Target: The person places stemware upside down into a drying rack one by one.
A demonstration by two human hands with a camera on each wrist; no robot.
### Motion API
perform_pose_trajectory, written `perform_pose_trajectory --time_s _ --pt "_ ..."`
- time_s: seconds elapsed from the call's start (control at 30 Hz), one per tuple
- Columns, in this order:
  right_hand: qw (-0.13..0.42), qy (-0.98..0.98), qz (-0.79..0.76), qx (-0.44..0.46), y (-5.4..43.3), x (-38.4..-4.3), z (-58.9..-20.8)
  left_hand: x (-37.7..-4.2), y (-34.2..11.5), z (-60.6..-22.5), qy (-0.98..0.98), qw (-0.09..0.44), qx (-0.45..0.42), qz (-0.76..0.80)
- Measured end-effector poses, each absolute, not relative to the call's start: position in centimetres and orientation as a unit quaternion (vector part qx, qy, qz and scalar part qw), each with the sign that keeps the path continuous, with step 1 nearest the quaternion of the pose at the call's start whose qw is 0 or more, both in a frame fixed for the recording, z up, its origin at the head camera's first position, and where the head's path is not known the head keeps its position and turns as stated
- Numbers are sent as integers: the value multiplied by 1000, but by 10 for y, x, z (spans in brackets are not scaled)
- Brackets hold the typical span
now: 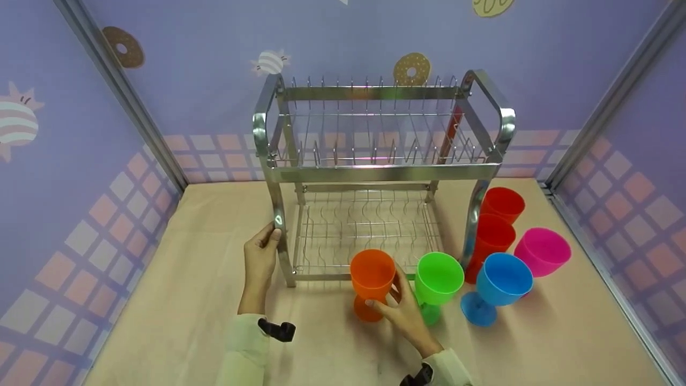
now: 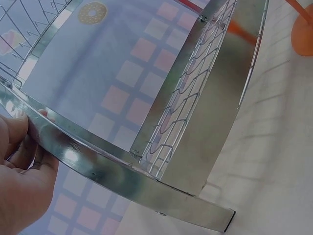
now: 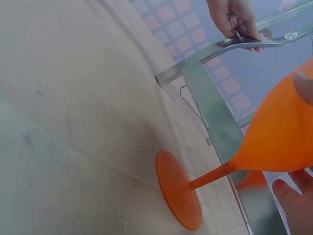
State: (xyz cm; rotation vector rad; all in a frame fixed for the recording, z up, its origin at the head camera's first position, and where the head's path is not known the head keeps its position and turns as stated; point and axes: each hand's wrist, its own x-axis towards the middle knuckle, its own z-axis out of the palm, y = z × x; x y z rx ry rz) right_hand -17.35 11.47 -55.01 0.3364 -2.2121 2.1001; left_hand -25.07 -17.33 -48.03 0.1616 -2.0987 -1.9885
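My left hand (image 1: 261, 262) pinches the front left leg of a two-tier metal dish rack (image 1: 383, 172), thumb on one side and fingers behind. In the left wrist view the left hand (image 2: 24, 171) grips that same curved metal leg. Before the rack's lower tier, my right hand (image 1: 404, 311) holds an orange plastic goblet (image 1: 372, 271) by its bowl. The right wrist view shows the goblet's thin stem and round foot (image 3: 178, 191); whether the foot touches the table cannot be told. Just right of that hand stands a green goblet (image 1: 439, 279).
A blue goblet (image 1: 504, 279), a pink cup (image 1: 542, 252) and two red cups (image 1: 502, 203) stand on the right, beside the rack's front right leg. A cream cloth (image 1: 209, 241) covers the table. Patterned walls (image 1: 343, 43) enclose the back and sides.
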Motion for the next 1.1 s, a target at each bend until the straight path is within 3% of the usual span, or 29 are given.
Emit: perform_pose_trajectory --time_s 0.93,1.1 --pt "97 -724 669 133 112 -162 -531 -250 -166 -480 -721 151 83 -672" --pt "115 -726 660 155 113 -159 -524 -248 -167 -476 -728 136 69 -668"
